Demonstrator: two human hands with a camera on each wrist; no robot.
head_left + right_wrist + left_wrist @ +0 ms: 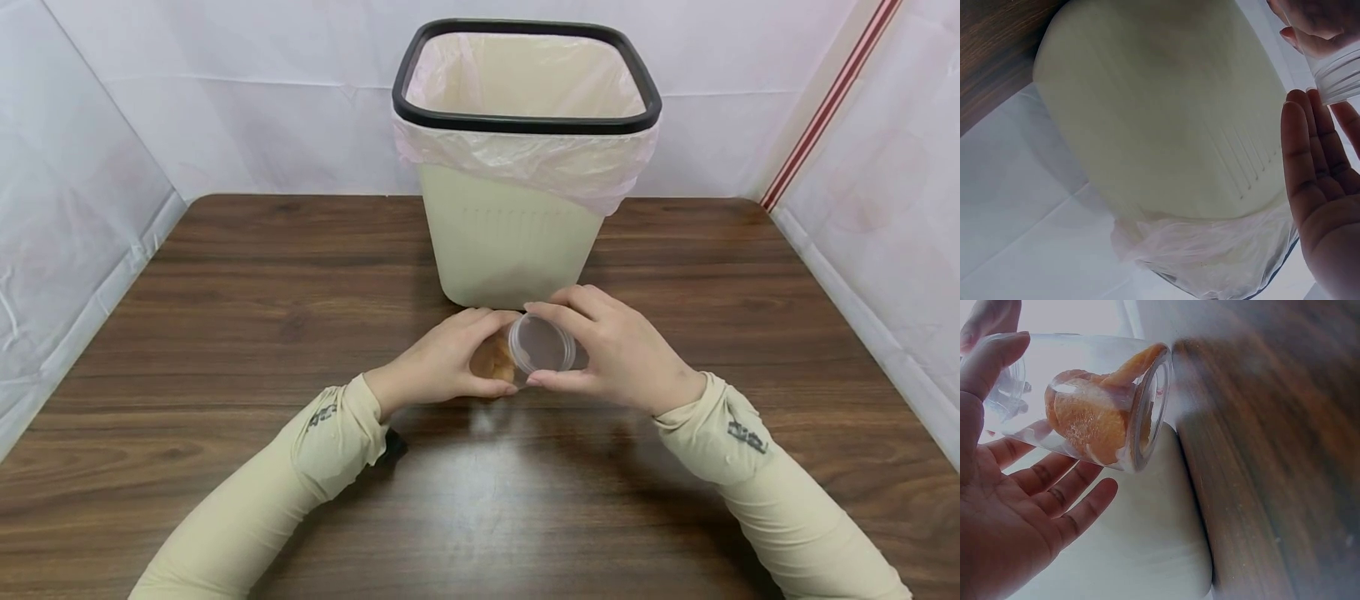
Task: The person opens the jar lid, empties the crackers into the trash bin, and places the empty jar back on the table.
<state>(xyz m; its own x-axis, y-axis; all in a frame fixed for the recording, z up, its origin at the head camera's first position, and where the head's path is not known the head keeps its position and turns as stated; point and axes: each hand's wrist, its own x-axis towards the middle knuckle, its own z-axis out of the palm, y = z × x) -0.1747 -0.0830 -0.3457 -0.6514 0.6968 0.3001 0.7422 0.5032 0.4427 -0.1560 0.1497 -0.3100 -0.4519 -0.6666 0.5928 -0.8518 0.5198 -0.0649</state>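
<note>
A clear plastic jar (542, 343) with a ridged round rim is held between both hands, tilted, just in front of the bin. Inside, near its base, lie orange pieces (1088, 415) that look like peel. My left hand (450, 354) grips the jar's side, thumb and fingers around it, the smaller fingers spread below in the left wrist view. With thumb and fingertips, my right hand (615, 350) holds the rim end from the other side. The right wrist view shows its fingers against the ridged rim (1338, 75). Whether a clear lid covers the mouth, I cannot tell.
A cream waste bin (510, 233) with a black rim and pinkish liner bag stands on the dark wooden table (285, 283), right behind the hands. White sheets (285, 125) hang around the back and sides. A small dark object (393, 446) shows beneath the left cuff.
</note>
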